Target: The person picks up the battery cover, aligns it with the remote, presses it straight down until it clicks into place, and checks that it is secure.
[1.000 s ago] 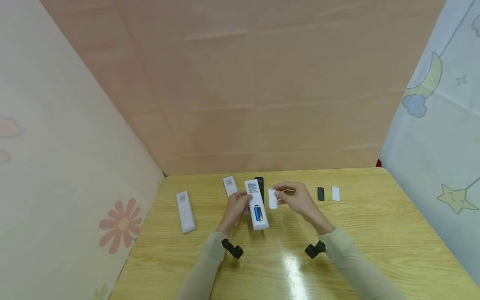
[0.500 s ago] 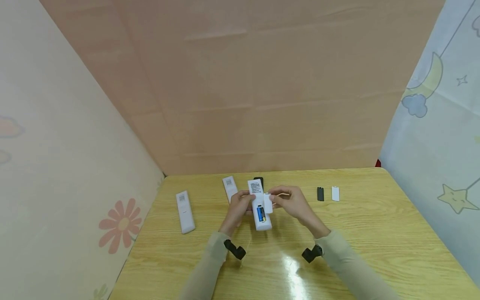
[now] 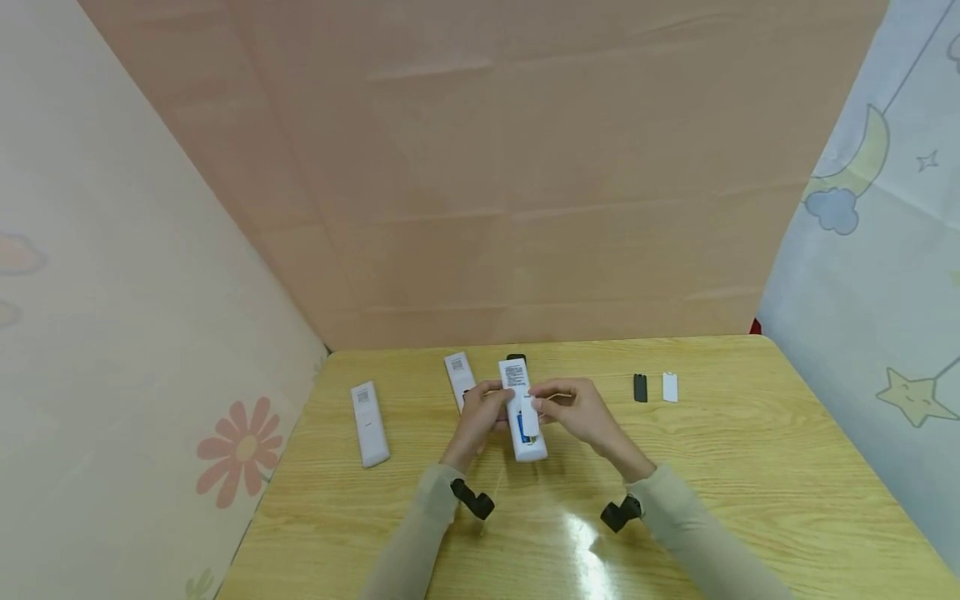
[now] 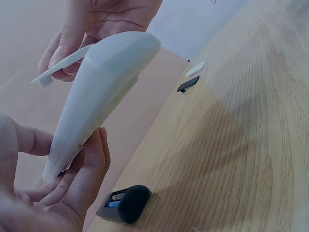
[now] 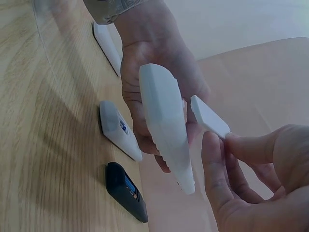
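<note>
My left hand (image 3: 477, 417) grips a white remote control (image 3: 513, 377) above the table, its back turned up. Blue batteries (image 3: 522, 428) show in its bay. Between thumb and fingers, my right hand (image 3: 583, 410) pinches a white battery cover (image 3: 530, 417), which overlaps the bay in the head view. The right wrist view shows that cover (image 5: 208, 117) tilted, with its near end apart from the remote (image 5: 164, 111). In the left wrist view the cover (image 4: 63, 64) slants away from the remote's back, and the left thumb and fingers clasp the remote's far end.
A white remote (image 3: 371, 423) lies at the left, another (image 3: 459, 375) behind the left hand. A black remote (image 5: 124, 191) with its battery bay uncovered lies behind the held one. To the right lie a black battery cover (image 3: 641, 387) and a white one (image 3: 671, 387).
My right hand has moved left with the white battery cover, bringing it from beside the remote to over the battery bay. The left hand and remote have shifted slightly right.
</note>
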The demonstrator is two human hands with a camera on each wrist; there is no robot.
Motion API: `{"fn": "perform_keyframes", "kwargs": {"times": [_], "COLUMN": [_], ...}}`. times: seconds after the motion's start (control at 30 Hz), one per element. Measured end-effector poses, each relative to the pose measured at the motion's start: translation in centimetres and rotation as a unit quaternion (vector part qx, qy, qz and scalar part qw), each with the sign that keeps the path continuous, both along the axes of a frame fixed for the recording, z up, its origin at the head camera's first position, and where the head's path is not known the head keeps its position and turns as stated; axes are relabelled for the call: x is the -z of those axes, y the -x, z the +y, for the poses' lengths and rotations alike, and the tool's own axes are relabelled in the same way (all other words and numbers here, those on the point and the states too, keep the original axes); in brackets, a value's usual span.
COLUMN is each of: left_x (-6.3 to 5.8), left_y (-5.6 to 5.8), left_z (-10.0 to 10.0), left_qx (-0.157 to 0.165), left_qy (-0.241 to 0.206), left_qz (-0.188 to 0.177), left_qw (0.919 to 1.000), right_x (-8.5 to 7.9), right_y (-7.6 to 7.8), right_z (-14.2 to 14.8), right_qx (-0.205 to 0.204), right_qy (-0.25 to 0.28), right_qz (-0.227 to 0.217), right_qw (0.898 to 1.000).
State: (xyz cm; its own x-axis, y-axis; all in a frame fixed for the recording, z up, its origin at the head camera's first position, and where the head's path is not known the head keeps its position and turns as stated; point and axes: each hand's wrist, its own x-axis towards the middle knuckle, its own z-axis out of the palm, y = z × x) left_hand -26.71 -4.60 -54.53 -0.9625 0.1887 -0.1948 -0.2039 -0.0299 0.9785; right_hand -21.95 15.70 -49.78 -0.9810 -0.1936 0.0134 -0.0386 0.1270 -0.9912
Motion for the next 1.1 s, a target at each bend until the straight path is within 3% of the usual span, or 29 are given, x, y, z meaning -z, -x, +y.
{"fn": "perform_keyframes", "kwargs": {"times": [0.5, 1.1], "left_x": [0.0, 0.0], "left_y": [0.2, 0.2], "left_z": [-0.2, -0.1], "left_qx": [0.017, 0.005], "left_qy": [-0.003, 0.008], "left_qz": [-0.002, -0.007], "left_qw": [0.9999, 0.9999], "right_x": [0.9, 1.3], "right_y": [-0.2, -0.1], "right_z": [-0.2, -0.2], "right_qx": [-0.016, -0.026], "right_qy": [0.002, -0.031], "right_qz": [0.000, 0.017], "right_qw": [1.000, 0.999]}}
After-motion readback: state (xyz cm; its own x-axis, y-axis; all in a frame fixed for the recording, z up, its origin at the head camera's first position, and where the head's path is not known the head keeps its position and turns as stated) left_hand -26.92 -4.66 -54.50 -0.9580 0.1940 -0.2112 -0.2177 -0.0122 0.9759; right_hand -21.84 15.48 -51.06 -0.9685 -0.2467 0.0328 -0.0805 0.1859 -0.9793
